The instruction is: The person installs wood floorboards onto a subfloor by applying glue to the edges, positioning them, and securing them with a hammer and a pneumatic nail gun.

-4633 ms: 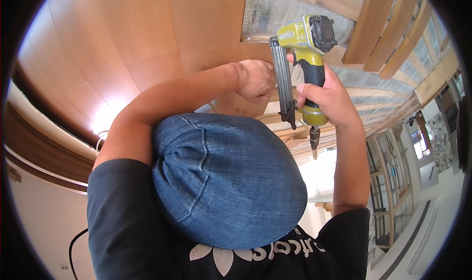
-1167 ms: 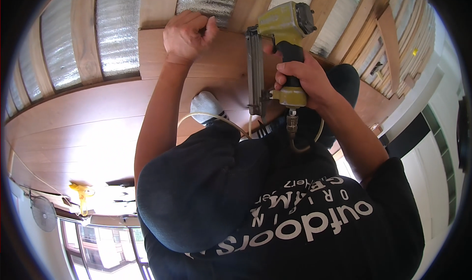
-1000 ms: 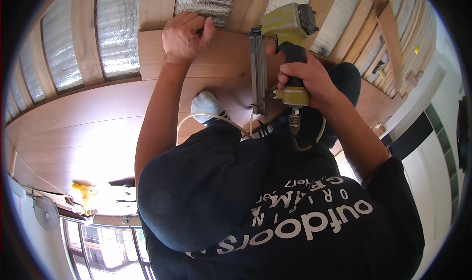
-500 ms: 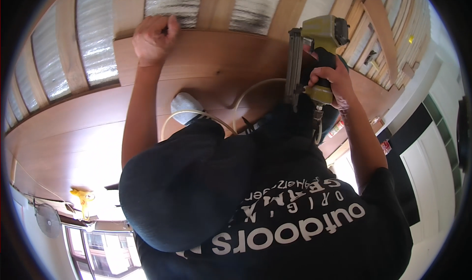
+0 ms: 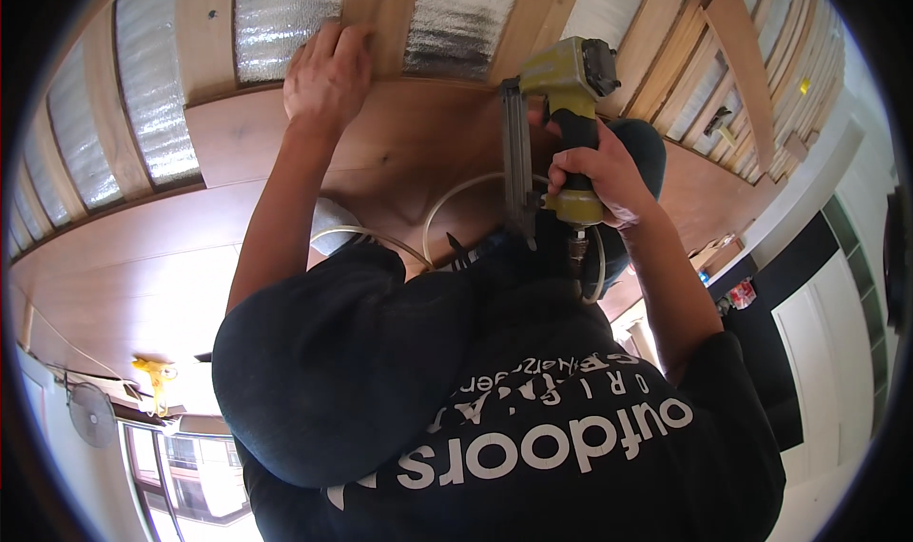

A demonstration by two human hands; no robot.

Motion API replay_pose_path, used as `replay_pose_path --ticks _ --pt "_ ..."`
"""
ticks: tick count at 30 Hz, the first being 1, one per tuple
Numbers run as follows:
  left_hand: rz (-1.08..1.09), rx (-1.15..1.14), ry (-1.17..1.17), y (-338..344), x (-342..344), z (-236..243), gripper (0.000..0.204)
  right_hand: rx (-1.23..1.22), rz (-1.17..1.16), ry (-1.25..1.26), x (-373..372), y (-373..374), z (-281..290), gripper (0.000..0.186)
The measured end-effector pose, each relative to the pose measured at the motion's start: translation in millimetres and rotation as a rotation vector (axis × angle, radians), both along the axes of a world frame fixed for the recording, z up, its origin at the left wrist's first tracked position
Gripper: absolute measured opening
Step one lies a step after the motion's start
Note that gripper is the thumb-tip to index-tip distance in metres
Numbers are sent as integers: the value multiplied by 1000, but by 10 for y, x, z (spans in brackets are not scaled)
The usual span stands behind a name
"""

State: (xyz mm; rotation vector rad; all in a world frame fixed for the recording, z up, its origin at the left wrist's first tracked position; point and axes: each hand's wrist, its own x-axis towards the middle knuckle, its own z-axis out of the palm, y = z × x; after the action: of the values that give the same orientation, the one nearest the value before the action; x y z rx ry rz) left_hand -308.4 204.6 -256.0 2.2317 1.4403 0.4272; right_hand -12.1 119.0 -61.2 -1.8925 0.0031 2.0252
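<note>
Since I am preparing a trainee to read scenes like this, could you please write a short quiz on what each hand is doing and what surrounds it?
1. Multiple choice: which hand holds the nail gun?
a) the left
b) the right
c) both

2. True or false: the left hand is gripping the hose.

3. Fill in the blank: the silvery sheet shows in bands between parallel wooden ____.

Key:
1. b; the right hand is wrapped around its black handle.
2. False; it is at the edge of the board, away from the hose.
3. slats.
</note>
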Motion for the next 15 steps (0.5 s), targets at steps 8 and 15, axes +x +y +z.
replay_pose_path --ticks 8,15 --pt "-8 -41 90 -21 13 -36 19 -29 62 -8 98 -43 -4 43" --pt "-4 -94 138 -1 26 -23 23 -67 23 14 303 -132 -10 45"
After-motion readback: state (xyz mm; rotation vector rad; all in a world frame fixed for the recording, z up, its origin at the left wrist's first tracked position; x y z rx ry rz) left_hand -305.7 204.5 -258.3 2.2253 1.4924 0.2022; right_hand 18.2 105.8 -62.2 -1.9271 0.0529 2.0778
